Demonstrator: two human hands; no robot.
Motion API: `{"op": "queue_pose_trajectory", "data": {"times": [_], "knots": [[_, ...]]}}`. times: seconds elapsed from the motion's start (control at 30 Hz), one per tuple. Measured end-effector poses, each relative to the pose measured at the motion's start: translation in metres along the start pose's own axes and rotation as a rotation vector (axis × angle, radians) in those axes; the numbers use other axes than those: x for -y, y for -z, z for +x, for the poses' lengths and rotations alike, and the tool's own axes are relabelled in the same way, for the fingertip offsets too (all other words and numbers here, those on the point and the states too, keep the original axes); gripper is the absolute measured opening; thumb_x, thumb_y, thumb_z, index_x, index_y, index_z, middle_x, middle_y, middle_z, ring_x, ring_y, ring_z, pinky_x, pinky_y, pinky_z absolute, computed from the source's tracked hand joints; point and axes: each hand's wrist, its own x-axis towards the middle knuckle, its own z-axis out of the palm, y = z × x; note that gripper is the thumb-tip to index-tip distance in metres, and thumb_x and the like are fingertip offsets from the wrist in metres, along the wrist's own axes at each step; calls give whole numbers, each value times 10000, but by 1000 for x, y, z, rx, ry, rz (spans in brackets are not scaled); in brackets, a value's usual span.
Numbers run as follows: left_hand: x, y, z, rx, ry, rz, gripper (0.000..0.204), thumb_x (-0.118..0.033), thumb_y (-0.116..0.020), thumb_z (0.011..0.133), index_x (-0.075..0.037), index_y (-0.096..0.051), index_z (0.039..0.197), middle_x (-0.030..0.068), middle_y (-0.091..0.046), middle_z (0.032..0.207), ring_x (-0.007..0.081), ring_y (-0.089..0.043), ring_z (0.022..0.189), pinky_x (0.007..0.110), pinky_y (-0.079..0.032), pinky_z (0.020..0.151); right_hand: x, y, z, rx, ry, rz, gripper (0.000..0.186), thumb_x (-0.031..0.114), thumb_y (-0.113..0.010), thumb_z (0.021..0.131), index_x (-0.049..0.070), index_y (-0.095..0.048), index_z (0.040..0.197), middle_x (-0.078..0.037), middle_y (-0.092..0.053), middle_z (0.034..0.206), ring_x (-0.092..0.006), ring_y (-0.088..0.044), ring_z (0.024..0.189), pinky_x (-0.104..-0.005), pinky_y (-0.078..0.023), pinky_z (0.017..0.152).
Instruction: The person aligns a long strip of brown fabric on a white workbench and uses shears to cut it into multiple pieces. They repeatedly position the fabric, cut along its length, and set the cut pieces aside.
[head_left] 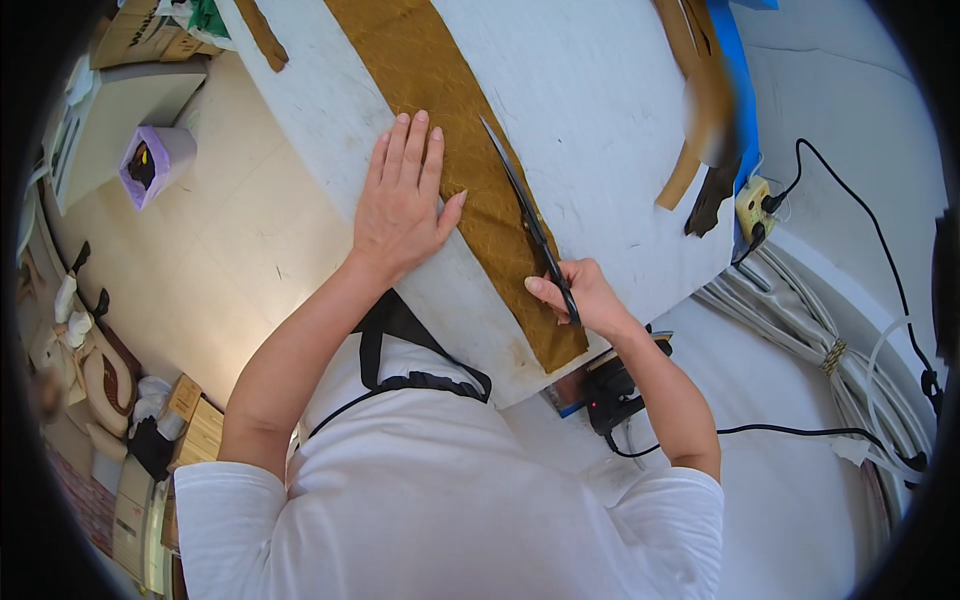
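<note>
A long strip of mustard-brown fabric (470, 150) lies along a white worktable (600, 90). My left hand (400, 200) rests flat on the table, fingers spread, its thumb and right fingers pressing the strip's left edge. My right hand (580, 295) grips the handles of black scissors (525, 215). The blades point away from me along the strip's right edge, a little apart over the cloth.
More brown strips (700, 110) hang at the table's far right over a blue edge (738, 70). A power strip (755, 205), black cables and a grey cable bundle (800, 320) lie to the right. A purple bin (155, 160) and boxes stand on the floor at left.
</note>
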Motion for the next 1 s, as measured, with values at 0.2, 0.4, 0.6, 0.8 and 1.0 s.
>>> {"op": "queue_pose_trajectory", "data": {"times": [0.2,0.4,0.6,0.8,1.0], "knots": [[0,1,0,7,-4,-20,732,-333,-658,936,73,-414,1494,260,-336,1605,421,-282,1514,537,-252,1229,9,1,8,-3,14,17,562,535,-843,825,42,-607,691,1,-514,562,-97,-515,486,-270,-421,465],[1,3,0,26,0,-36,736,-327,-668,929,80,-416,1489,264,-339,1602,429,-282,1512,537,-247,1231,30,-5,16,-34,5,-12,541,518,-841,836,44,-616,707,7,-514,572,-91,-516,496,-267,-426,472],[5,5,2,13,16,-93,731,-334,-659,937,67,-413,1497,252,-333,1611,425,-295,1505,531,-251,1228,30,0,17,12,3,0,505,483,-836,856,55,-613,704,15,-517,585,-85,-523,520,-265,-426,474],[77,29,57,-171,115,105,698,-352,-616,979,7,-389,1533,203,-335,1623,413,-295,1502,517,-247,1233,53,-2,25,15,9,32,512,491,-832,856,71,-589,694,21,-516,590,-83,-504,516,-259,-420,481],[105,35,79,-125,71,180,698,-385,-608,982,-1,-405,1529,185,-334,1628,375,-289,1514,502,-232,1248,55,-2,32,34,4,0,501,500,-807,879,79,-591,714,21,-528,602,-78,-506,520,-249,-407,488]]}}
